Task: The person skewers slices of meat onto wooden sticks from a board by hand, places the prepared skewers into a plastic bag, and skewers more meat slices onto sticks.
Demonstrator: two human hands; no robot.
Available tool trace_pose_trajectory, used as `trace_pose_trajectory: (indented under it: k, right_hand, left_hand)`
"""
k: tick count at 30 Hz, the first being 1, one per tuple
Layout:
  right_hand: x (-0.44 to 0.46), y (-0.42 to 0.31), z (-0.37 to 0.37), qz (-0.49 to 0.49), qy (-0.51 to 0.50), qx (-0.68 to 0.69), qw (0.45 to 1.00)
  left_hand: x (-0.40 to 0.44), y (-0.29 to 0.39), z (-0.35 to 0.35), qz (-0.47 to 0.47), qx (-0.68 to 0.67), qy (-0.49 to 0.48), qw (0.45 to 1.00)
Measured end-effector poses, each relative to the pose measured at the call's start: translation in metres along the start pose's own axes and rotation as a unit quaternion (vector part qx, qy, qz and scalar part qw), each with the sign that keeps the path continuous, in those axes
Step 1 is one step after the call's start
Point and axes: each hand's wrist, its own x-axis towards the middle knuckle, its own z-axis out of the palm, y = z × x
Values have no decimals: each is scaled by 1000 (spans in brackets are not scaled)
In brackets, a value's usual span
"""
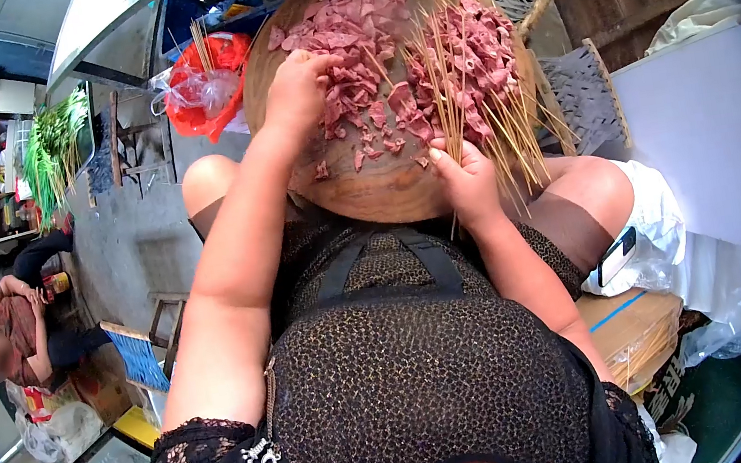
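The right hand (468, 182) is closed on a skewer (380, 69), on which meat (411, 112) is threaded. The left hand (301, 90) is curled at the edge of the loose pieces (359, 15); whether one is pinched cannot be told. The pieces are spread on the round board (365, 190), and the skewer is held over it, beside loaded skewers (483, 55). The meat looks light, soft and slippery, best pinched mid-piece; the skewer, thin, stiff and probably breakable, is best gripped on bare stick.
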Motion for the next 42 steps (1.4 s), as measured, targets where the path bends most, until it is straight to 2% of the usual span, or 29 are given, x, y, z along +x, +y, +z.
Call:
trace_pose_trajectory:
  k: [2, 6, 8, 9, 10, 11, 12, 13, 14, 16, 27, 42]
  right_hand:
    - [0, 1, 2, -7, -1, -4, 1000]
    - [-1, 3, 0, -3, -2, 14, 1000]
    - [-3, 6, -3, 6, 2, 13, 1000]
    - [-3, 7, -4, 8, -5, -2, 1000]
    - [-1, 7, -3, 7, -14, -17, 1000]
    - [-2, 7, -2, 8, -16, -17, 1000]
    - [-3, 4, 0, 25, -31, -33, 999]
    - [-3, 2, 2, 41, -45, -49, 997]
    - [-3, 2, 3, 40, -48, -49, 997]
    - [-5, 3, 5, 41, -63, -83, 994]
    - [-9, 6, 3, 51, -51, -132, 989]
    - [-11, 1, 1, -5, -45, -158, 986]
  left_hand:
    - [8, -4, 5, -9, 32, -51, 998]
    - [5, -2, 0, 23, 70, -64, 995]
    - [-6, 3, -6, -72, -17, -72, 995]
    - [-11, -1, -5, -22, -14, -28, 999]
    - [-13, -4, -3, -22, -12, -28, 999]
    - [-19, -6, -1, -179, -228, -31, 956]
    - [-23, -5, -2, -322, -428, -30, 844]
    - [-26, -5, -2, -341, -493, -24, 800]
    - [-28, -6, -1, -340, -493, -21, 801]
    - [-32, -3, -1, -354, -597, -28, 720]
    - [-29, 5, 2, -348, -612, 2, 710]
    - [-27, 23, -17, -380, -581, -76, 715]
